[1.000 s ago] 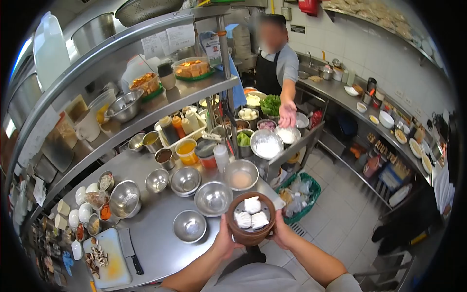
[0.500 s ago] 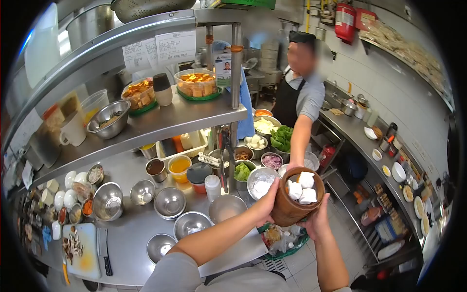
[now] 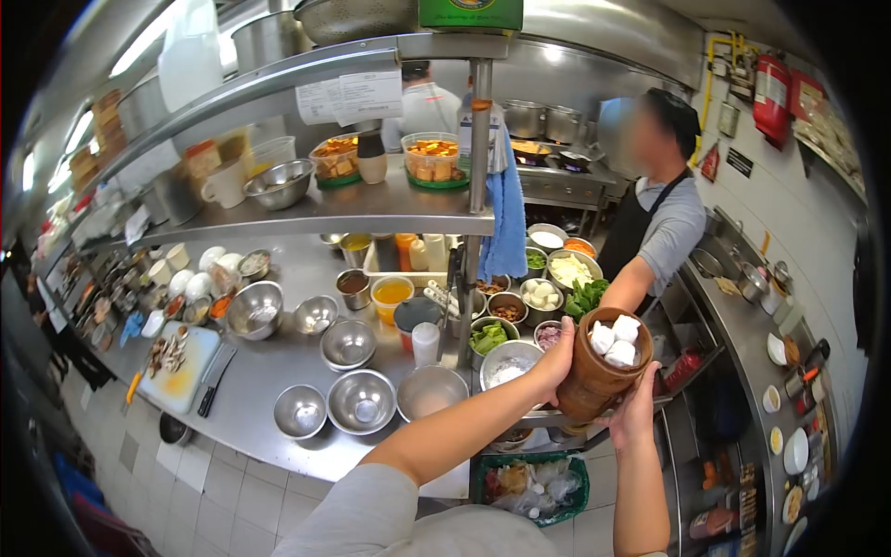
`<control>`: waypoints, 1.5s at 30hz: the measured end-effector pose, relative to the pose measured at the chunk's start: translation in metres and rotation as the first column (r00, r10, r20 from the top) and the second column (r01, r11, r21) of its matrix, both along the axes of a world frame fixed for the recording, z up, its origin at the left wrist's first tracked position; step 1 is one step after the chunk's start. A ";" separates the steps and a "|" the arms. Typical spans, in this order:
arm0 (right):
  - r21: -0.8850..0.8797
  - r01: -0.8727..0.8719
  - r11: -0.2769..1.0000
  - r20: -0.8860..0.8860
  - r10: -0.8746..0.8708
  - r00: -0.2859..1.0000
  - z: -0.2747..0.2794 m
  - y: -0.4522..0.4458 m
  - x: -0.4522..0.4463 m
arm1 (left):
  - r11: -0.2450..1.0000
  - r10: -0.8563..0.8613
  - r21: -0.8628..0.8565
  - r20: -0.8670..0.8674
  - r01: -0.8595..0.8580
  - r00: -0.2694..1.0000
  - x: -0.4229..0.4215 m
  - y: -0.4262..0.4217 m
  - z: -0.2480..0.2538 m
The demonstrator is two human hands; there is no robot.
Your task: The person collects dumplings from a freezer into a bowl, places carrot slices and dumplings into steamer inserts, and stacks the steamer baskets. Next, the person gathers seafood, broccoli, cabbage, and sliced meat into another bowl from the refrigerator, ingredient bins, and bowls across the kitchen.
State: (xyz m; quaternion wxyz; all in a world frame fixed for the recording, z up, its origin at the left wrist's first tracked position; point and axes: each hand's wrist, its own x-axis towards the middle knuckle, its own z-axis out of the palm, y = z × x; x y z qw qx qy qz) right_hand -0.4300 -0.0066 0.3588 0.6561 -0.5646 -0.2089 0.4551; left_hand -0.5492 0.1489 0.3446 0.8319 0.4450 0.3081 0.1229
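My left hand [image 3: 557, 364] and my right hand [image 3: 634, 408] grip opposite sides of a tall brown wooden mortar [image 3: 590, 390]. Several white lumps [image 3: 620, 342] fill its mouth; their kind is unclear. From beyond, a co-worker's arm [image 3: 631, 283] reaches to the mortar. That person's hand is hidden behind it, so whether it touches cannot be told. Close to my left hand stands a steel bowl with white powder [image 3: 509, 369]. Leafy greens [image 3: 587, 299] lie just past the mortar's rim.
Empty steel bowls [image 3: 362, 401] line the counter at left, near a knife [image 3: 215, 379] and a cutting board [image 3: 182, 364] with chopped pieces. A steel shelf post [image 3: 480, 139] rises ahead. Below is a green crate [image 3: 534, 490] with bags. Another counter [image 3: 742, 302] runs along the right.
The view has swung left and up a little. Both my hands still hold the mortar, which has shifted slightly right in view. The co-worker's arm still reaches to it.
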 end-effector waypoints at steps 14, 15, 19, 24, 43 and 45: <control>0.332 0.264 0.906 0.483 -0.404 0.777 -0.114 0.023 -0.063 | 0.960 0.278 0.043 -0.170 -0.275 0.945 -0.216 -0.111 -0.112; 0.372 0.241 0.897 0.448 -0.400 0.799 -0.129 0.022 -0.081 | 0.950 0.305 0.000 -0.226 -0.313 0.925 -0.250 -0.126 -0.134; 0.342 -0.129 0.931 0.698 -0.160 0.698 -0.169 -0.003 -0.169 | 0.801 0.576 0.142 -0.450 -0.582 0.682 -0.385 -0.194 -0.210; -0.148 -0.812 0.565 0.938 0.340 0.066 -0.164 -0.011 -0.314 | 0.779 0.598 0.617 -0.682 -0.107 0.421 -0.521 -0.281 -0.242; -0.273 -0.296 0.915 0.956 0.223 -0.193 -0.231 0.107 -0.557 | 0.867 0.475 0.419 -0.858 -0.269 0.195 -0.863 -0.424 -0.234; -0.388 -0.147 0.910 0.908 0.350 -0.231 -0.237 0.117 -0.536 | 0.844 0.499 0.430 -0.849 -0.321 0.176 -0.873 -0.402 -0.231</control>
